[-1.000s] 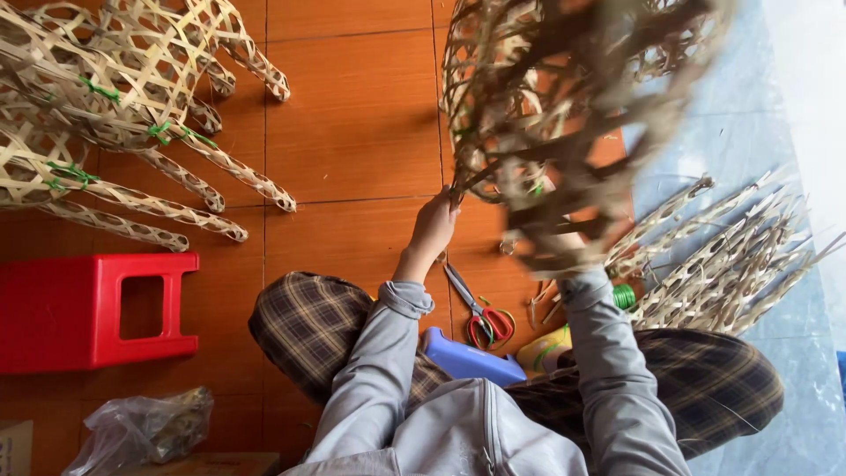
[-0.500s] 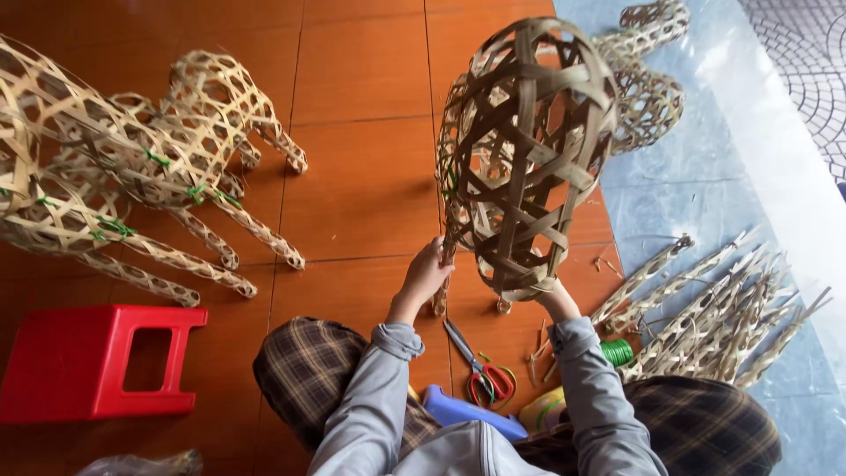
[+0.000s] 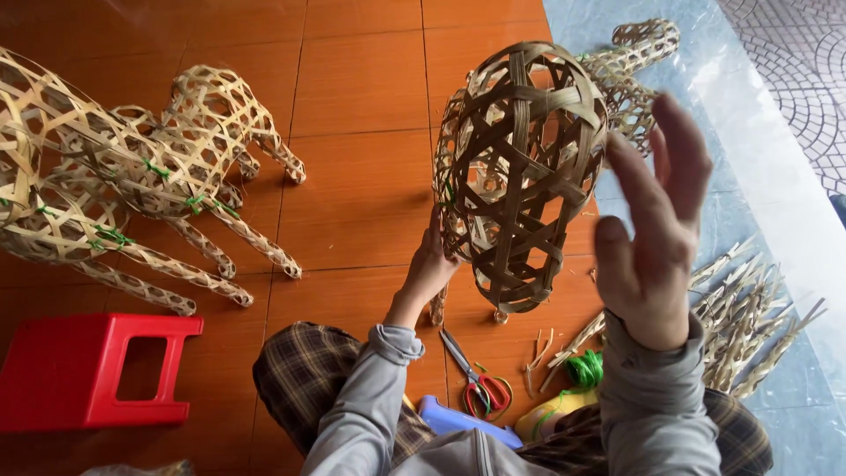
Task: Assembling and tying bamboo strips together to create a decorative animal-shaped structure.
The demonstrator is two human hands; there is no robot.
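Note:
A woven bamboo body frame [image 3: 524, 167], egg-shaped with open lattice, stands upright on the orange tiled floor in front of me. My left hand [image 3: 429, 264] grips its lower left edge. My right hand [image 3: 656, 220] is lifted off it, fingers apart, palm toward the frame's right side and holding nothing. Scissors with red and green handles [image 3: 476, 383] lie on the floor below the frame, between my knees.
Several finished woven bamboo animal figures [image 3: 132, 185] lie at the left. A red plastic stool [image 3: 92, 370] stands at bottom left. Woven bamboo leg pieces [image 3: 749, 322] are piled at the right on a blue sheet. Green twine [image 3: 583, 368] and a blue object [image 3: 458, 421] lie near my lap.
The bamboo frame has come down from in front of the camera and now stands on the floor. My right hand has let go of its lower edge and risen beside it.

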